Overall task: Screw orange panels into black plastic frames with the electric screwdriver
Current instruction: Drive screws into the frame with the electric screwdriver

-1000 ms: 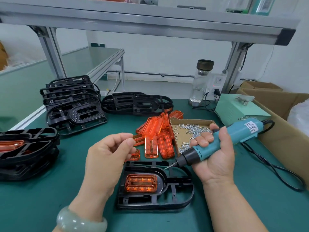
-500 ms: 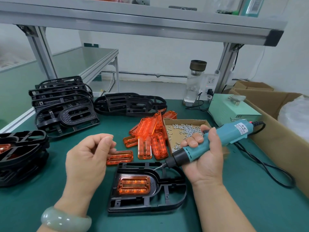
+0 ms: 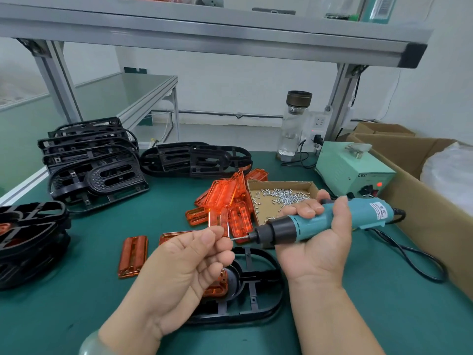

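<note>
Left hand (image 3: 179,272) fingers (image 3: 204,235) pinch a tiny screw (image 3: 232,239) to the nine-o'clock-pointing bit of the electric screwdriver (image 3: 320,224), gripped by the right hand (image 3: 317,247), probably loading it above the black frame (image 3: 261,285).

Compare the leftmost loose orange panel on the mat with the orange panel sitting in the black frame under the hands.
The loose panel lies bare on the green mat; the seated panel sits inside the black frame. The loose panel shows whole; the seated panel is mostly hidden behind the left hand. Both are translucent orange and lie flat.
</note>
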Demonstrator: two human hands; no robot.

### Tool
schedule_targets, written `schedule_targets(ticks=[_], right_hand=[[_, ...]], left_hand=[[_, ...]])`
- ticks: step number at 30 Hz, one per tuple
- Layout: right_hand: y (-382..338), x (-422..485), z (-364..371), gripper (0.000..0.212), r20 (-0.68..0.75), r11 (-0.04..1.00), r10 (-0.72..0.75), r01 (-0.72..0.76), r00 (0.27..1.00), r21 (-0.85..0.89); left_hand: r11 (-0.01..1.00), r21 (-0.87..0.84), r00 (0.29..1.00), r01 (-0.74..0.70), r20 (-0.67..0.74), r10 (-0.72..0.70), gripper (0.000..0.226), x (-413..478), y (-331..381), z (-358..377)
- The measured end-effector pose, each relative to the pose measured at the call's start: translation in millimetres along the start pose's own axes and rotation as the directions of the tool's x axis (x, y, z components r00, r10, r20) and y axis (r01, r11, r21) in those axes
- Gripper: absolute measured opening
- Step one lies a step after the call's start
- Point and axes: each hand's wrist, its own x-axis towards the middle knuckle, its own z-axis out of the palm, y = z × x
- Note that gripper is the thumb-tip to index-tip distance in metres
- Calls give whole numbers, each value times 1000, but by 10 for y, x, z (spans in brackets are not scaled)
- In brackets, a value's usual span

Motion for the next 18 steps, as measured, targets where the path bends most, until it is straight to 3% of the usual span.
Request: schedule_targets(ticks=[7,18], right_hand=[[-44,-12,14,18,-1,999,-2,2,1000,42],[-20,-23,7,18,32,997,-53,55,998,-51]], left_hand=[[981,-62,983,182,50,-179,15,-19,-22,108],[995,22,993,97,60,-98,15,-2,-73,126]])
